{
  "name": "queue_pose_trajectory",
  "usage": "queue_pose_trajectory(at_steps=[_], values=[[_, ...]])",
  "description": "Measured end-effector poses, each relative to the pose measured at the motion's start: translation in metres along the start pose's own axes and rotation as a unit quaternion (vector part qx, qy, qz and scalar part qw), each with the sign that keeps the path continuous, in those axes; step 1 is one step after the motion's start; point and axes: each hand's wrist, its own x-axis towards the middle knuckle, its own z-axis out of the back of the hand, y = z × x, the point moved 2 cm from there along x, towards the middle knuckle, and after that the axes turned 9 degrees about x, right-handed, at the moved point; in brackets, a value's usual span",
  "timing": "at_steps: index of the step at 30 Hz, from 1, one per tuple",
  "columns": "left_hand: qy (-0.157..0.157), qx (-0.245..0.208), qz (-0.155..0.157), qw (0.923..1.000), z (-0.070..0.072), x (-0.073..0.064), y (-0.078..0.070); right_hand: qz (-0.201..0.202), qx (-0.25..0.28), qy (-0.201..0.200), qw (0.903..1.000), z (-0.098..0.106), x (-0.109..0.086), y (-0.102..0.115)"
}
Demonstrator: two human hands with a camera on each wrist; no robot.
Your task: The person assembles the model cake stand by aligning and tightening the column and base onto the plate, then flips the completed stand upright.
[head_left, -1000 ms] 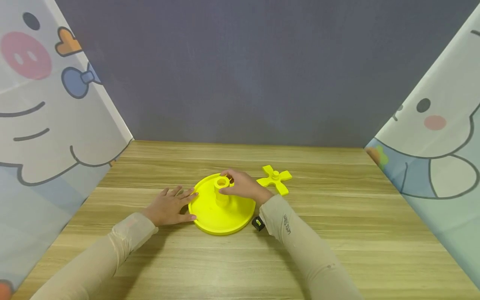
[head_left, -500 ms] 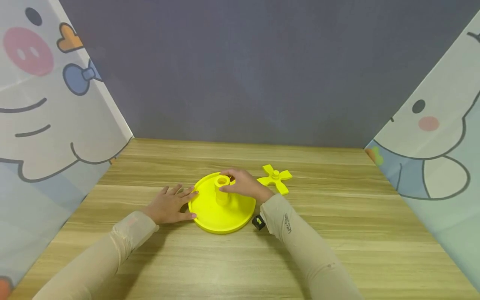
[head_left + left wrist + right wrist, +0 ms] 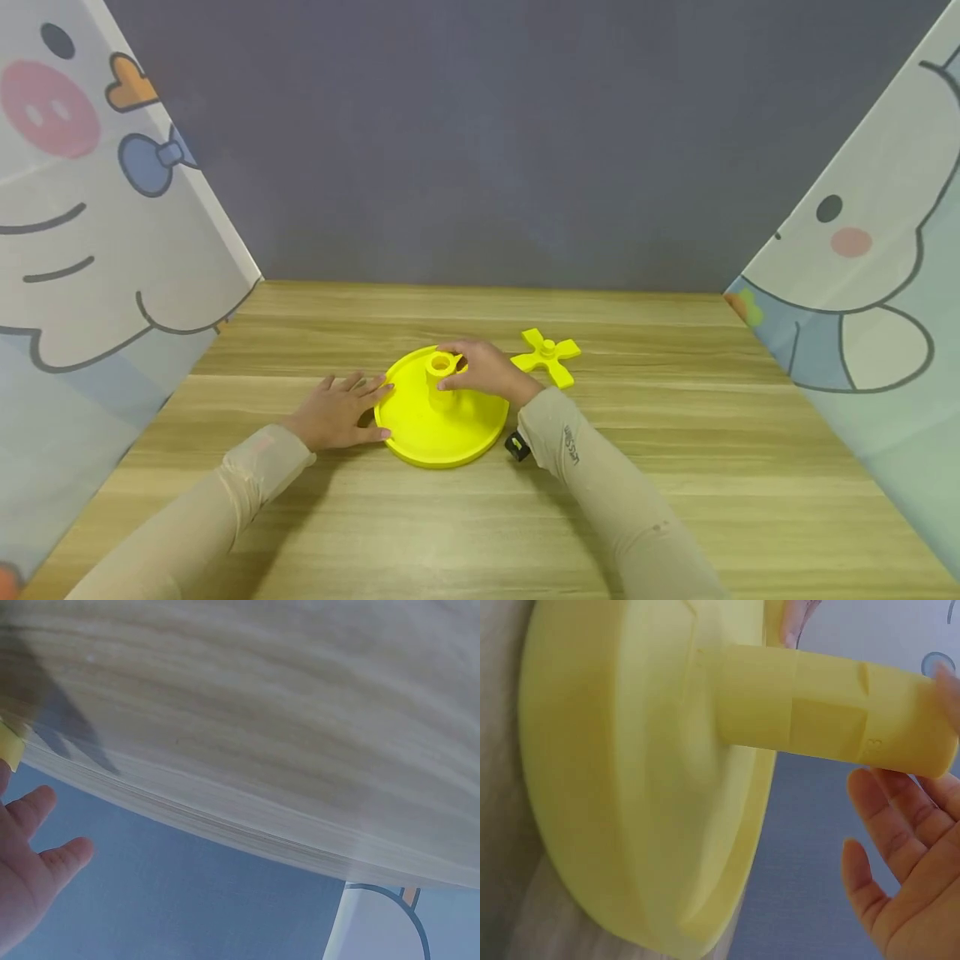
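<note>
A round yellow tray-like base (image 3: 420, 437) with a raised rim lies on the table. From its middle rises an upright yellow hollow post (image 3: 829, 705), made of stacked sections in the right wrist view. My right hand (image 3: 487, 372) grips the upper part of this post between thumb and fingers. At the base's left edge, my left hand (image 3: 333, 412) lies with spread, straight fingers, its fingertips touching the rim. In the left wrist view, only part of the left hand (image 3: 26, 866) and a bit of yellow rim (image 3: 10, 746) show.
A yellow four-armed cross piece (image 3: 547, 354) with a central peg lies behind and right of the base. A small black object (image 3: 517, 446) sits by the right cuff. Grey wall (image 3: 480, 150) stands behind the wooden table (image 3: 420, 542), with cartoon-printed panels at both sides.
Hands, post and base keep nearly the same places. The head view has shifted slightly, and little else differs.
</note>
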Motion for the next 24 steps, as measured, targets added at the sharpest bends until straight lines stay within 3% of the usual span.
queue_pose_trajectory(at_steps=[7, 17, 24], values=[[0.003, 0.004, 0.004, 1.0, -0.0047, 0.0001, -0.0008, 0.003, 0.01, -0.023, 0.9997, -0.0048, 0.0018, -0.0019], [0.007, -0.002, -0.001, 1.0, 0.003, 0.0019, -0.0038, -0.012, 0.019, -0.062, 0.9978, -0.0031, -0.0018, 0.0001], [0.015, -0.013, 0.003, 0.9998, 0.0012, 0.0018, -0.0033, -0.03, 0.031, -0.074, 0.9963, -0.0081, -0.0018, -0.0009]])
